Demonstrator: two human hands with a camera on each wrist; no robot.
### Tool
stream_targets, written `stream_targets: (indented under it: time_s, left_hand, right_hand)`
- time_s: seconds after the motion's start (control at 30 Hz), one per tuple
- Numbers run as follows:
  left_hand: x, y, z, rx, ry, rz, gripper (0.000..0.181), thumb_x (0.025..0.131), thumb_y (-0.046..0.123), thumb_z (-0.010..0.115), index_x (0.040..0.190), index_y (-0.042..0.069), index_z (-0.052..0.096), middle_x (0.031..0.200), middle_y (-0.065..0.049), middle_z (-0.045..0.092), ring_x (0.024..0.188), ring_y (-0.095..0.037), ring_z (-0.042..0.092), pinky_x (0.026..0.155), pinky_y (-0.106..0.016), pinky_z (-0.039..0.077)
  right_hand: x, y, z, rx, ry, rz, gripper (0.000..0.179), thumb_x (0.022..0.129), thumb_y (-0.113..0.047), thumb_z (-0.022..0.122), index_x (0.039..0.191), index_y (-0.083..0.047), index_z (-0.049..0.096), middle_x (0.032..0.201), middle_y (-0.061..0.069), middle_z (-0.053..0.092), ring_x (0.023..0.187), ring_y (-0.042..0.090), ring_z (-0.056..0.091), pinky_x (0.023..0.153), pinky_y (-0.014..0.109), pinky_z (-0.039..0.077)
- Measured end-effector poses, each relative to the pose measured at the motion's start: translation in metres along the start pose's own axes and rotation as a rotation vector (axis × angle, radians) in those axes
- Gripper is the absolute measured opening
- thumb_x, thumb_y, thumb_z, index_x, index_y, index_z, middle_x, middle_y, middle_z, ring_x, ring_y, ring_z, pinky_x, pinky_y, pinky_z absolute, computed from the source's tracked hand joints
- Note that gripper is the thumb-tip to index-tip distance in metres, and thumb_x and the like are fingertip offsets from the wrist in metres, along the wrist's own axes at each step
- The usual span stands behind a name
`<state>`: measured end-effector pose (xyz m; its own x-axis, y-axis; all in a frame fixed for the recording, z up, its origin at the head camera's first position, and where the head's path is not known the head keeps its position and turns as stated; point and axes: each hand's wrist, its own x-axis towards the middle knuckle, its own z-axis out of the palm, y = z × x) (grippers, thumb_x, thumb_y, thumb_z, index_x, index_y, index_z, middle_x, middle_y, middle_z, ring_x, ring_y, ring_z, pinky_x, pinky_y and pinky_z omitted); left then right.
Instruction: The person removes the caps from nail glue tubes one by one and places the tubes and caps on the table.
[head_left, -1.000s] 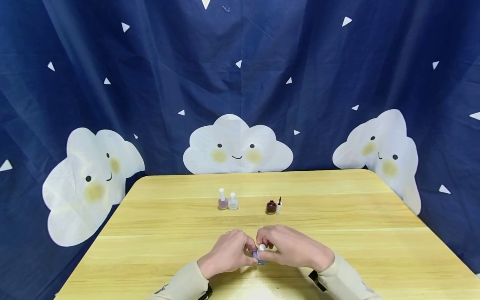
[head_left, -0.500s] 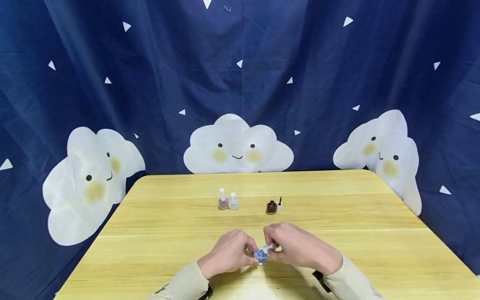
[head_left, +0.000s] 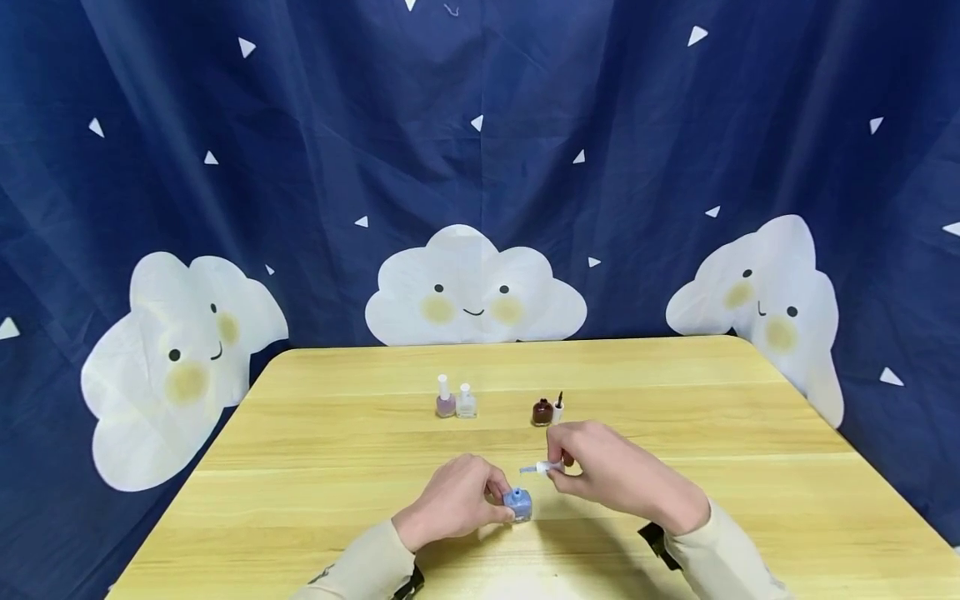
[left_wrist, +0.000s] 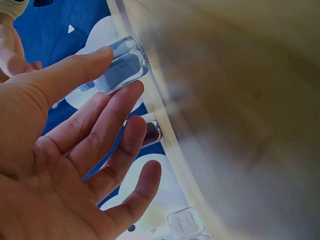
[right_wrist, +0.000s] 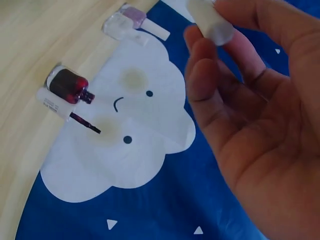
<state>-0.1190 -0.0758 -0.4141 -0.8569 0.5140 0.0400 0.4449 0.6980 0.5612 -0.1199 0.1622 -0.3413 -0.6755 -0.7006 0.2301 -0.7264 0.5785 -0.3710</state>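
My left hand (head_left: 457, 502) pinches a small glass bottle of blue nail polish (head_left: 518, 505) between thumb and fingertips; its neck is uncapped and it stands on the table. In the left wrist view the thumb lies on one side of the blue bottle (left_wrist: 122, 65), a finger on the other. My right hand (head_left: 611, 475) pinches the white brush cap (head_left: 551, 467) just right of and above the bottle. The cap is tilted sideways, its blue-coated brush pointing left. Up close in the right wrist view, the white cap (right_wrist: 210, 22) sits between thumb and fingers, with the brush out of sight.
Farther back stands an uncapped dark red polish bottle (head_left: 542, 412), its white cap (head_left: 557, 414) beside it with the brush pointing up. To their left are a capped lilac bottle (head_left: 446, 404) and a clear bottle (head_left: 467, 404). A blue cloud-print curtain (head_left: 480, 167) hangs behind the wooden table (head_left: 337, 433).
The white cap has come off the blue bottle, and my right hand has carried it up and to the right, tilting it so the brush shows. My left hand stays at the bottle.
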Motion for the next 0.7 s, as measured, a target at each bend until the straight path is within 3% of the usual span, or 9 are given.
stream_targets:
  time_s: [0.2,0.43,0.7]
  left_hand:
    - [0.003,-0.004,-0.001,-0.004,0.009,-0.023,0.018,0.077,0.027,0.090,0.087,0.017,0.079,0.079,0.014,0.072,0.070,0.004,0.057,0.069,-0.021,0.047]
    - [0.012,-0.005,-0.006,-0.015,0.024,-0.004,0.018,0.077,0.027,0.090,0.088,0.016,0.079,0.079,0.013,0.073,0.070,0.003,0.058,0.066,-0.021,0.046]
    - [0.024,-0.005,-0.032,-0.067,0.092,-0.047,0.018,0.081,0.025,0.087,0.092,0.014,0.079,0.082,0.011,0.071,0.070,-0.005,0.057,0.066,-0.026,0.046]
  right_hand:
    - [0.000,0.003,-0.006,0.004,0.116,-0.001,0.021,0.091,-0.008,0.074,0.085,-0.021,0.059,0.079,-0.016,0.056,0.071,0.000,0.053,0.063,0.019,0.048]
    - [0.001,0.008,-0.011,0.084,0.165,0.013,0.018,0.093,-0.005,0.070,0.090,-0.020,0.060,0.083,-0.015,0.062,0.073,-0.002,0.058,0.063,0.020,0.052]
    - [0.002,0.019,-0.014,0.170,0.233,0.051,0.021,0.094,-0.005,0.071,0.113,-0.011,0.066,0.102,-0.006,0.070,0.084,0.003,0.066,0.073,0.025,0.058]
